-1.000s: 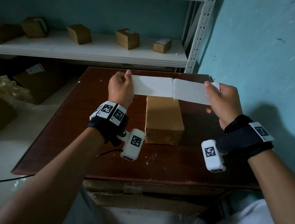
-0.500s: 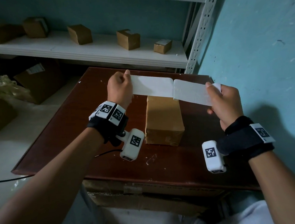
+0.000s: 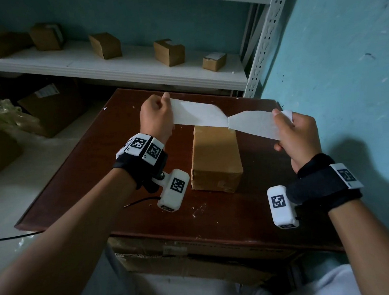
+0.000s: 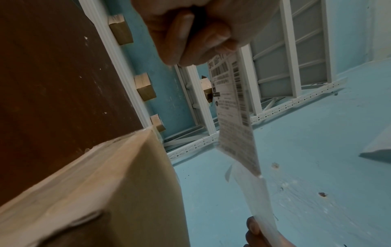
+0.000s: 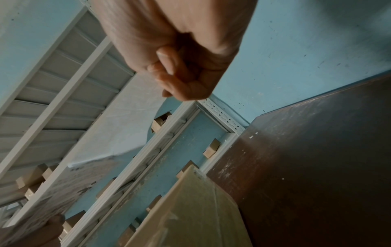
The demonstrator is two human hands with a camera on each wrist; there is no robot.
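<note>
The left grip (image 3: 155, 117) and right grip (image 3: 298, 136) each pinch one end of a white label strip (image 3: 200, 115), stretched between them and partly split mid-length, above a cardboard box (image 3: 215, 156) on the worktop (image 3: 92, 175).

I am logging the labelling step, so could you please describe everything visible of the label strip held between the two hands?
The label strip is thin white paper, two shipping labels joined end to end. It hangs stretched above the cardboard box, apart from it. The left hand pinches one end, the right hand the other. The upper face is blank; the underside, in the left wrist view, carries barcodes and print. At the middle seam a gap shows at the far edge.
</note>
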